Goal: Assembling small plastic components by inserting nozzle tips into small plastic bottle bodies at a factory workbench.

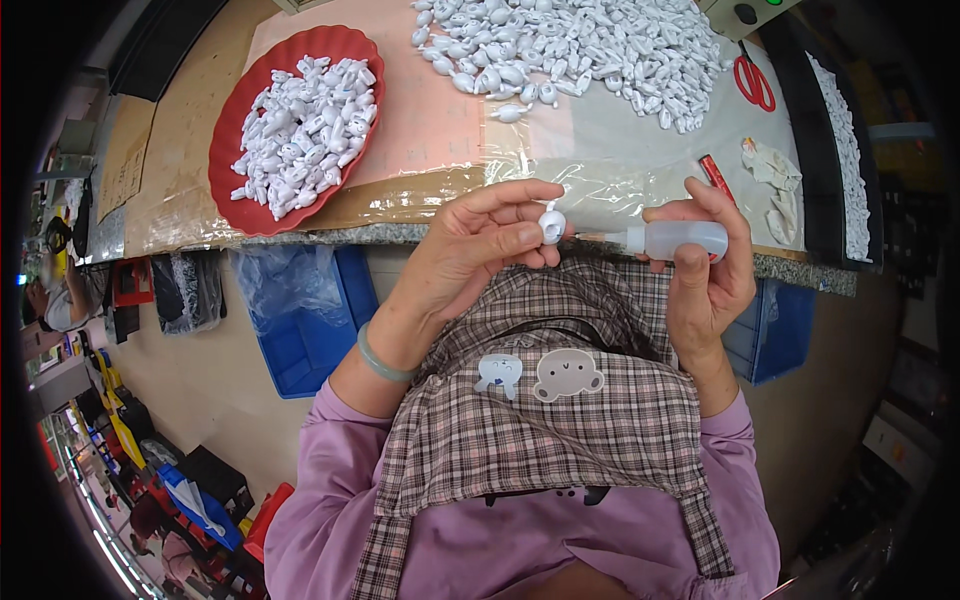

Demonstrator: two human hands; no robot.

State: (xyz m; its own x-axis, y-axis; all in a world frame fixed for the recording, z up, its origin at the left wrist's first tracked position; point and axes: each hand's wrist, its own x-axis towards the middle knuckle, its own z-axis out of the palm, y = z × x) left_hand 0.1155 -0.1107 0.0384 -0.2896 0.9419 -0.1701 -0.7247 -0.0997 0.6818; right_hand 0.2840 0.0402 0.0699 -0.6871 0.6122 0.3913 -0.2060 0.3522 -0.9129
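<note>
Between the thumb and fingers of my left hand [480, 235] is a small white plastic piece [551, 227], round with a dark hollow facing me. My right hand [712, 265] grips a translucent squeeze bottle [685, 240] lying sideways, its white cap and thin nozzle pointing left toward the piece. The nozzle tip comes close to the piece; whether they touch I cannot tell. Both hands are above the front edge of the worktable, over my plaid apron [550, 440].
A red scalloped bowl [228, 170] of white pieces stands at the left. A large heap of white pieces [590, 50] covers the back. Red scissors [752, 82], a red marker-like stick [716, 178] and a crumpled whitish glove-like item [772, 185] lie right. Blue bins [300, 350] sit below the table.
</note>
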